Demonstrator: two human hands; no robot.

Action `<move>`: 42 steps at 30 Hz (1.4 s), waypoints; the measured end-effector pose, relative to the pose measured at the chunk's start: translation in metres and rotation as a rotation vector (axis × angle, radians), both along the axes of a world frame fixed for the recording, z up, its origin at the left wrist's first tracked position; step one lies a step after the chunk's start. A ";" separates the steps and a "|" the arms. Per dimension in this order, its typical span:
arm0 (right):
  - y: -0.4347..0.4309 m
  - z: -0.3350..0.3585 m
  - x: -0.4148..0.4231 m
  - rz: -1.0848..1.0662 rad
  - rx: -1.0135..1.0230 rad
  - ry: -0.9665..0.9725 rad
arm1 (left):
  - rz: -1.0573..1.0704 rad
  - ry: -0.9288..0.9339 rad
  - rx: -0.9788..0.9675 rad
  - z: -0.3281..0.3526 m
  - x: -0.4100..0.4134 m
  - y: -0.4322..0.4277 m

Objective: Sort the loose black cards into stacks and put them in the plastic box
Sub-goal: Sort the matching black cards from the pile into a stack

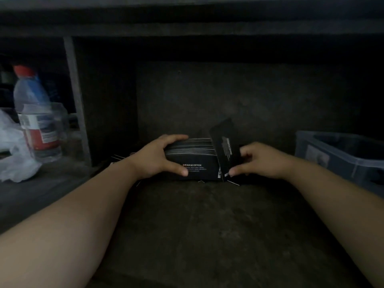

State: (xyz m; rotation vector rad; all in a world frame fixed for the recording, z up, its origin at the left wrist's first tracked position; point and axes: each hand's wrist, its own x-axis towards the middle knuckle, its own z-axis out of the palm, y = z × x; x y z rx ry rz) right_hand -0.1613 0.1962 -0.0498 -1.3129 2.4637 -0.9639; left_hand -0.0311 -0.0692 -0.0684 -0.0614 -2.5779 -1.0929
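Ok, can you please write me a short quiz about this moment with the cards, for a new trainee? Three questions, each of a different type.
1. True or false: the left hand lies flat and open beside the stack of black cards.
2. Choose one: the plastic box stands A) on the person's left, B) on the person's right, C) on top of the stack.
3. Fill in: the right hand pinches a single black ____ at the stack's right end.

Key
1. False: it grips the stack.
2. B.
3. card, standing on edge.
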 end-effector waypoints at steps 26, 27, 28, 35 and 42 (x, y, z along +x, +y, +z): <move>0.007 -0.023 0.042 -0.383 -0.262 -0.175 | -0.113 -0.019 -0.073 -0.003 0.002 0.040; 0.006 -0.024 0.042 -0.355 -0.202 -0.102 | -0.109 -0.003 -0.091 -0.004 0.001 0.043; 0.005 -0.025 0.040 -0.328 -0.164 -0.061 | -0.103 0.012 -0.107 -0.004 0.000 0.045; 0.003 -0.027 0.044 -0.291 -0.049 0.070 | -0.093 0.020 -0.065 -0.003 0.002 0.050; 0.003 -0.022 0.049 -0.241 -0.077 0.014 | -0.124 0.061 -0.051 0.008 0.009 0.045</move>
